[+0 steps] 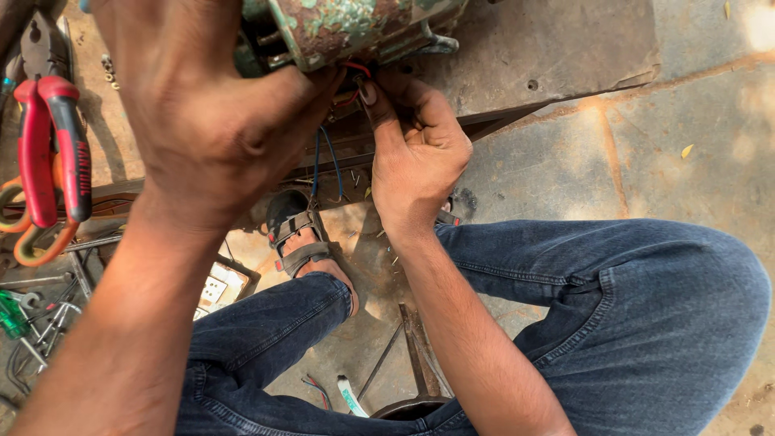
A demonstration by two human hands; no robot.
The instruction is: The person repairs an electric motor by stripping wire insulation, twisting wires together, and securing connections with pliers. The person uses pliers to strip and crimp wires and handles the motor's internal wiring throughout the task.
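Here, I saw the rusty green motor (339, 28) at the top, sitting on a metal plate (557, 48), its long side running left to right. My left hand (210, 121) gripped its end, fingers curled around it. My right hand (416, 153) pinched the red wires (355, 69) underneath. Red pliers (52, 153) lay far left.

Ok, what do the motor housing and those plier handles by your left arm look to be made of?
The motor housing looks like cast metal: green paint flaking off, with brown rust patches beneath. The plier handles appear to be metal sleeved in glossy red plastic or rubber with black edging; the metal itself is mostly hidden. The left hand grips the housing; the right hand works its wires.
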